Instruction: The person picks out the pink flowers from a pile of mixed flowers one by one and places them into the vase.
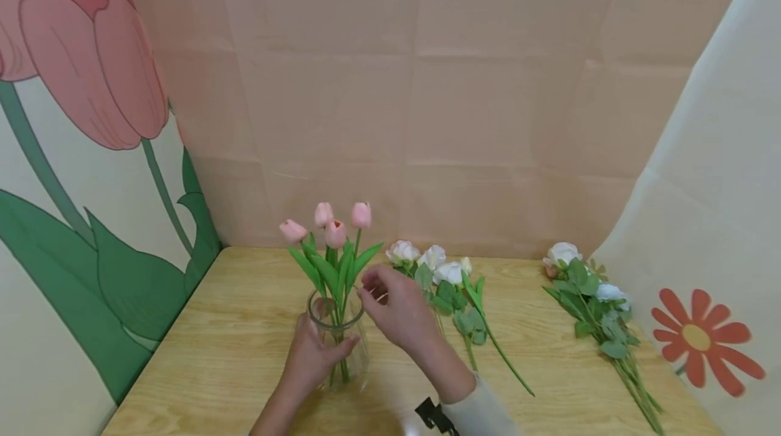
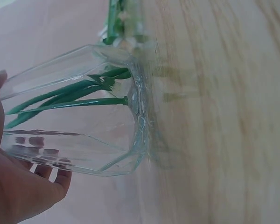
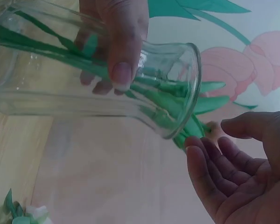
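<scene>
A clear glass vase (image 1: 358, 363) stands upright on the wooden table, gripped around its side by my left hand (image 1: 312, 354). Pink tulips (image 1: 335, 234) with green leaves rise from its mouth. In the left wrist view, their green stems (image 2: 79, 102) reach down toward the base inside the glass. My right hand (image 1: 399, 306) is beside the leaves, just above the rim on the right. In the right wrist view, its fingers are loosely bent near a leaf tip (image 3: 194, 127), with the thumb held apart. Nothing shows between them; whether a fingertip touches the leaf is unclear.
Right of the vase lie white flowers (image 1: 450, 272) with leaves and a loose green stem (image 1: 503, 354) on the table (image 1: 226, 354). Farther right is another bunch of white flowers (image 1: 562, 253). Printed cloth hangs at both sides, with a plain backdrop (image 1: 415, 110) behind.
</scene>
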Demonstrator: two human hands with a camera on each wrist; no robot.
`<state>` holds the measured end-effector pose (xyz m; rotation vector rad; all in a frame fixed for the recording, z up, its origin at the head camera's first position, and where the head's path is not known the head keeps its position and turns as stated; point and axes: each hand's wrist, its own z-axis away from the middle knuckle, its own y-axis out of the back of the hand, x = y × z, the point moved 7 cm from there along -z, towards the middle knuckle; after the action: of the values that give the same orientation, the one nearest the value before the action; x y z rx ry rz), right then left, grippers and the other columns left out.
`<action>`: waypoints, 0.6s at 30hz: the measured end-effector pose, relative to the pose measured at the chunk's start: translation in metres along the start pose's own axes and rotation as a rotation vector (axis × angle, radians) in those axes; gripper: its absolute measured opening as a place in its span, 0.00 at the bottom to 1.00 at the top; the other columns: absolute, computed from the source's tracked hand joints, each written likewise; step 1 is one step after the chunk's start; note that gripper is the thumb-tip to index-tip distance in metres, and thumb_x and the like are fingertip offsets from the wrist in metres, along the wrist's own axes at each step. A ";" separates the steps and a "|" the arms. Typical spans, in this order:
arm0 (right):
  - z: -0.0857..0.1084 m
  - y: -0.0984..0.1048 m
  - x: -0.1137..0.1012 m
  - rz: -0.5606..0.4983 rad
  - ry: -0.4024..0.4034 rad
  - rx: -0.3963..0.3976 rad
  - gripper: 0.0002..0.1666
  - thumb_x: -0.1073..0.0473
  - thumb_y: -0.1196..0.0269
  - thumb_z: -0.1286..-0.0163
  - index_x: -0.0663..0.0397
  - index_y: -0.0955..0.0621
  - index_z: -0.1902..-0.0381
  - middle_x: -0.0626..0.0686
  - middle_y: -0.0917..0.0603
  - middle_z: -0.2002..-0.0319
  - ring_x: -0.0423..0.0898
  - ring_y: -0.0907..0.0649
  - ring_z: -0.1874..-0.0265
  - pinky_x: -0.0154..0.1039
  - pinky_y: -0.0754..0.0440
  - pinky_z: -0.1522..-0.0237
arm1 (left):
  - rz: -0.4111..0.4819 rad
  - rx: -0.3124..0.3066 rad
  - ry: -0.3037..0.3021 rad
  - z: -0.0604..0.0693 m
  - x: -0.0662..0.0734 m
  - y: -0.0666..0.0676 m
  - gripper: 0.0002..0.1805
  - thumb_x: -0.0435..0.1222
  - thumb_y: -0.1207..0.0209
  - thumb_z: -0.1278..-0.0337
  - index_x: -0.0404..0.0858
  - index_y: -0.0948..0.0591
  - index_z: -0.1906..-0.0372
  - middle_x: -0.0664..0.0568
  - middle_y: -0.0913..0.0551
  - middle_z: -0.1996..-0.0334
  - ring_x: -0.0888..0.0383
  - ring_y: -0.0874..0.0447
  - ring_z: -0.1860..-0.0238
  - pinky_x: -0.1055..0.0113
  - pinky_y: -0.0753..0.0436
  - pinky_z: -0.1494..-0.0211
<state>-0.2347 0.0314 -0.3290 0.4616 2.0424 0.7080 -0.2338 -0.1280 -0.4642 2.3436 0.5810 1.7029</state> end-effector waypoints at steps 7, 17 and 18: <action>0.006 0.017 0.020 0.059 -0.049 0.028 0.10 0.61 0.33 0.31 0.53 0.16 0.53 0.49 0.12 0.62 0.40 0.14 0.66 0.33 0.15 0.64 | -0.002 0.009 -0.013 0.000 0.000 0.000 0.42 0.48 0.21 0.57 0.48 0.27 0.34 0.48 0.24 0.39 0.44 0.29 0.36 0.35 0.27 0.36; 0.018 0.042 0.068 0.140 -0.176 0.059 0.13 0.60 0.31 0.33 0.52 0.16 0.51 0.49 0.12 0.60 0.43 0.13 0.64 0.41 0.13 0.62 | -0.018 0.008 0.011 0.002 0.000 0.001 0.45 0.52 0.22 0.57 0.47 0.28 0.32 0.44 0.25 0.37 0.40 0.30 0.34 0.32 0.28 0.36; 0.020 0.044 0.071 0.143 -0.195 0.054 0.14 0.60 0.32 0.33 0.52 0.17 0.50 0.49 0.12 0.59 0.44 0.13 0.64 0.42 0.13 0.62 | -0.017 0.009 0.008 0.001 0.000 0.000 0.44 0.52 0.22 0.57 0.47 0.28 0.33 0.44 0.25 0.37 0.40 0.29 0.34 0.32 0.28 0.36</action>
<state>-0.2534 0.1115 -0.3543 0.6866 1.8624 0.6662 -0.2323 -0.1280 -0.4642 2.3325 0.6100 1.7067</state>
